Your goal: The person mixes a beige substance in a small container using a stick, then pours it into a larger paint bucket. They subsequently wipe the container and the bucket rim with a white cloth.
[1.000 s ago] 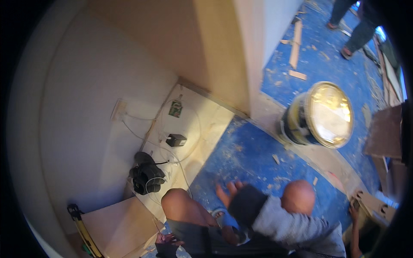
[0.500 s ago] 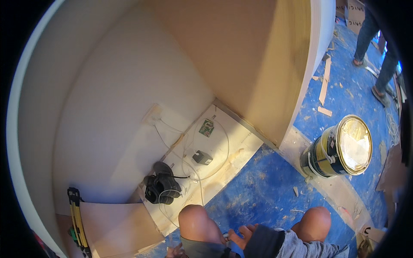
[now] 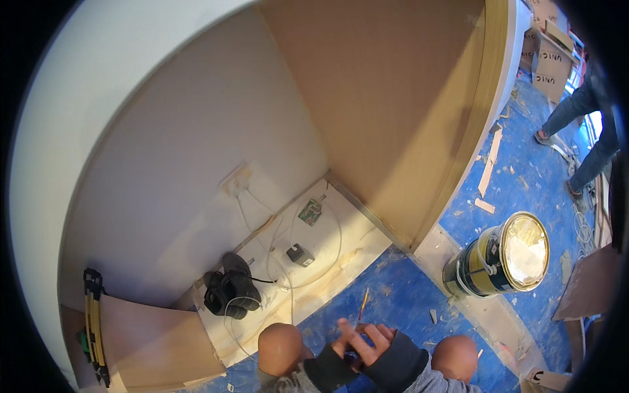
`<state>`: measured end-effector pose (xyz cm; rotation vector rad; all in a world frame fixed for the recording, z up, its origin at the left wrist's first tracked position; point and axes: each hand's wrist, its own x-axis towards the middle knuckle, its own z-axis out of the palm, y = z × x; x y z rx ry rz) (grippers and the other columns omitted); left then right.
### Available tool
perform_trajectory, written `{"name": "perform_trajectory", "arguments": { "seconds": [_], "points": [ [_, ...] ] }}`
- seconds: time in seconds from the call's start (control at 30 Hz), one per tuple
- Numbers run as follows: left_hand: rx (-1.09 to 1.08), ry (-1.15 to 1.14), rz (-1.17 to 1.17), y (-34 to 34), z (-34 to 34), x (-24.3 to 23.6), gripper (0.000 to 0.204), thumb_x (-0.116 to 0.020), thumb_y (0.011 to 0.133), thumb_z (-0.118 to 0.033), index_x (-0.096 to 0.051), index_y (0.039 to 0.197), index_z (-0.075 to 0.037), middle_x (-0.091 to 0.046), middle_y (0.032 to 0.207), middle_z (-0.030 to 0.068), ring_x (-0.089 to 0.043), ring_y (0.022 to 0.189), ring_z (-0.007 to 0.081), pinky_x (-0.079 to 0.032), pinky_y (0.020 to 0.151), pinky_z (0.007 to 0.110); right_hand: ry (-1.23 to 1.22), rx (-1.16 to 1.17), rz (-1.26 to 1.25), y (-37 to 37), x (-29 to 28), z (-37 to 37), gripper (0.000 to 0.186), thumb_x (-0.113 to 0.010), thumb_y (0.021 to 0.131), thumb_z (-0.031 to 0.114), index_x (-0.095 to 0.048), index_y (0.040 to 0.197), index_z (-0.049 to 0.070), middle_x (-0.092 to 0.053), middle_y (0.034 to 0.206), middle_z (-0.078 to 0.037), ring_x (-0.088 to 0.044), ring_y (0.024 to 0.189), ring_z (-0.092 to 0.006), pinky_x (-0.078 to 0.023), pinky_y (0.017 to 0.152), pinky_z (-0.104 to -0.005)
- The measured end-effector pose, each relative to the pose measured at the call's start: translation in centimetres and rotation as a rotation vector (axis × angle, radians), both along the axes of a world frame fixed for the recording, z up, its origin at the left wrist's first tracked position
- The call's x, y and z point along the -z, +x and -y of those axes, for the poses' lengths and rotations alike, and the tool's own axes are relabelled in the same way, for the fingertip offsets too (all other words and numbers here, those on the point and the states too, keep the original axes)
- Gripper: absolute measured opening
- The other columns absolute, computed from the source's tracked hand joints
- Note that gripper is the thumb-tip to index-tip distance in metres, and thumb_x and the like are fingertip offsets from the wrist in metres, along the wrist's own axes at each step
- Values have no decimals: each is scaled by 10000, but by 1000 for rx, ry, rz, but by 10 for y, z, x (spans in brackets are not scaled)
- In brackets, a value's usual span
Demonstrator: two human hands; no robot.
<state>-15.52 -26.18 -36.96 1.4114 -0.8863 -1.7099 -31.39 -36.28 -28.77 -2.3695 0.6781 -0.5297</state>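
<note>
My left hand (image 3: 338,348) and my right hand (image 3: 375,344) are together between my bare knees, fingers bent and overlapping round a thin orange-brown stick (image 3: 363,303) that points up; its lower part is hidden. Beyond them a white board (image 3: 354,242) on the floor bears black shoes (image 3: 229,291), a dark adapter (image 3: 299,255), a small green packet (image 3: 310,211) and white cables (image 3: 341,232) running to a wall socket (image 3: 236,180).
A lidded bucket (image 3: 488,262) stands right on the blue-covered floor (image 3: 406,301). A curved-edged cabinet (image 3: 386,118) surrounds the corner. A black-yellow tool (image 3: 95,321) and sheet (image 3: 154,334) lean left. Another person's legs (image 3: 573,114), cartons (image 3: 550,69) and scraps (image 3: 490,164) are at right.
My left hand has come up from the lower left with the stick to meet my right hand, whose spread fingers have bent. The view has shifted, showing more cabinet and cartons.
</note>
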Motion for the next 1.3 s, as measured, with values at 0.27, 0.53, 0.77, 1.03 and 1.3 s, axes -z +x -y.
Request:
{"name": "perform_trajectory", "arguments": {
  "seconds": [0.27,0.53,0.77,1.03,1.3],
  "points": [
    [199,-192,-141,-3,15,-1,657,-644,805,5,-342,1388,-38,-483,1305,106,-510,1183,210,-443,969,335,10,207,-21,-12,32,12,460,-665,751,128,-564,1173,-25,-595,928,-146,-615,762,-320,-508,624,-394],
    [-393,-641,455,11,19,-151,375,-664,811,58,-547,1166,32,-575,1166,187,-609,1026,213,-496,883,327,1,362,157,10,66,57,143,-610,859,99,-595,975,17,-597,766,-182,-610,683,-385,-497,588,-448],
    [-589,-846,582,0,13,-173,285,-650,769,153,-559,1021,56,-570,1049,190,-660,852,195,-539,734,267,22,269,375,22,94,83,118,-607,874,103,-644,942,14,-656,803,-191,-647,711,-364,-533,626,-399],
    [-389,-751,555,-23,38,-128,213,-639,806,78,-562,1004,56,-571,1006,183,-630,738,170,-523,658,264,161,226,458,-22,15,57,162,-602,855,38,-629,1008,-6,-634,761,-165,-649,640,-306,-520,565,-362],
    [-14,-546,625,-26,24,-63,140,-664,830,-6,-660,967,-28,-616,804,68,-577,598,117,-464,554,247,255,187,237,-86,15,-15,406,-578,777,-8,-551,1180,-47,-522,743,-136,-559,610,-291,-446,528,-373]
  ]
}}
